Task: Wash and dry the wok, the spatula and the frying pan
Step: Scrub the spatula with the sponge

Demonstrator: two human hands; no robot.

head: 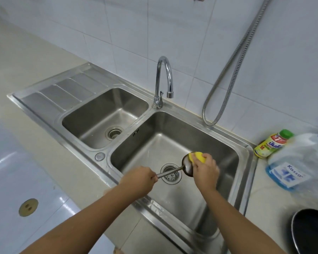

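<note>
The spatula (187,167) is held in the air just above the drain (170,179), its handle crossing over the drain and its round head just right of it. The left hand (139,177), left of the drain, is curled round the end of the handle. The right hand (206,171) pinches a yellow sponge (199,156) between fingers and thumb and presses it on the far edge of the head.

To scrub well, I judge the left hand should grip hard so the head cannot twist. The sponge should work across the whole face, then the back and the neck where grease collects. No water shows at the tap (163,79) behind the drain, so rinsing is yet to come. A soap bottle (273,143) stands far right of the drain. A dark pan (312,233) waits at the near right; whether it is the wok or the frying pan I cannot tell.
</note>
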